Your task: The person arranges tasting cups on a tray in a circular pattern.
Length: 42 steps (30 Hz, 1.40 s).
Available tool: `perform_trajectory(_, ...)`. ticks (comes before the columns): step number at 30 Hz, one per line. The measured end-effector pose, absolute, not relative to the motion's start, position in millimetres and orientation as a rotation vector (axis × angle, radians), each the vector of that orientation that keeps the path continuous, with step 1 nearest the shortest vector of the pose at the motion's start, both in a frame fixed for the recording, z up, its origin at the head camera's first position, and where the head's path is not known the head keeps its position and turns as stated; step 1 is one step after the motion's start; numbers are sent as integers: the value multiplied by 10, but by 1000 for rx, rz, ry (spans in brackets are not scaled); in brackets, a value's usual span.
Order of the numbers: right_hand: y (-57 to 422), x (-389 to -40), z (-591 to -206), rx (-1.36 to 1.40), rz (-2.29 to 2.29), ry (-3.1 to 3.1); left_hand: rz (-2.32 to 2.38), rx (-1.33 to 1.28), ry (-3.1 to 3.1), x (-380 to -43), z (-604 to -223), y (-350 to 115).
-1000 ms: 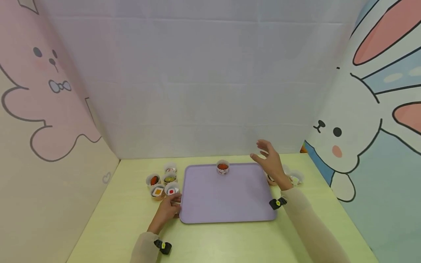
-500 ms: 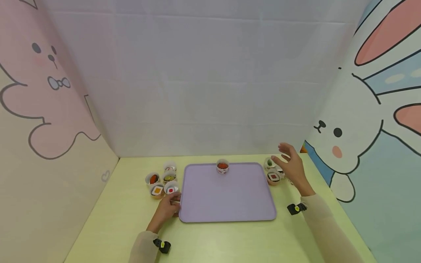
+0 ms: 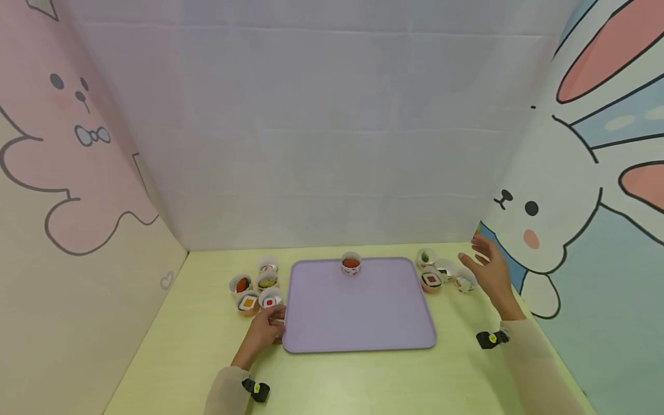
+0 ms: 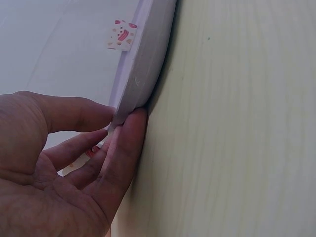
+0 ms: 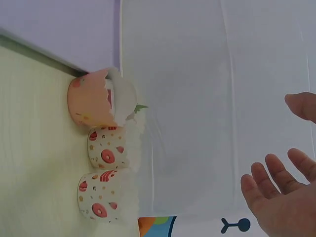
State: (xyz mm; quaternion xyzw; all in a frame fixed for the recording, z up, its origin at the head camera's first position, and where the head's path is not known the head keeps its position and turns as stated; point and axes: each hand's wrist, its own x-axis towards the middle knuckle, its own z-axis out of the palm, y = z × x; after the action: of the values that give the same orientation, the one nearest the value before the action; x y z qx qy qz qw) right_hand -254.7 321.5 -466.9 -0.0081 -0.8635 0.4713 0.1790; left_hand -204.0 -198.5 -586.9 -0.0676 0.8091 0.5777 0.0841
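My left hand [image 3: 264, 329] pinches the left edge of a lilac tray [image 3: 358, 317]; in the left wrist view the thumb lies on the tray's rim [image 4: 148, 64] with a finger at its outer underside. A paper cup [image 3: 351, 264] with something orange-red in it stands at the tray's far edge. My right hand [image 3: 493, 276] hovers, fingers spread and holding nothing, right of several paper cups. Among these are a pink cup [image 5: 91, 101] and a white patterned cup [image 5: 101, 195], both seen in the right wrist view.
Left of the tray stand several more filled paper cups, one with a yellow square piece [image 3: 249, 302] and one with a red-centred white piece [image 3: 270, 302]. A white backdrop [image 3: 332, 144] rises behind the pale yellow table [image 3: 353, 383]. Printed panels border both sides.
My right hand has moved right, from above the tray's right side to beyond the right-hand cups, uncovering them. My left hand has stayed at the tray's edge.
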Motion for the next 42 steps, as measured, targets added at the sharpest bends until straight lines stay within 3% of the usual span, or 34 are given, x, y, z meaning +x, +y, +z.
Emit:
perform_trajectory(21,3637,-2506,-5016,-279,1443,-2489,1699,-191,2441,-2006,-5858,-1982)
perform_trajectory(42,3814,-2633,-5456,-159,1760,-2648,1732,-186,2417,-2045,-5870,-1987)
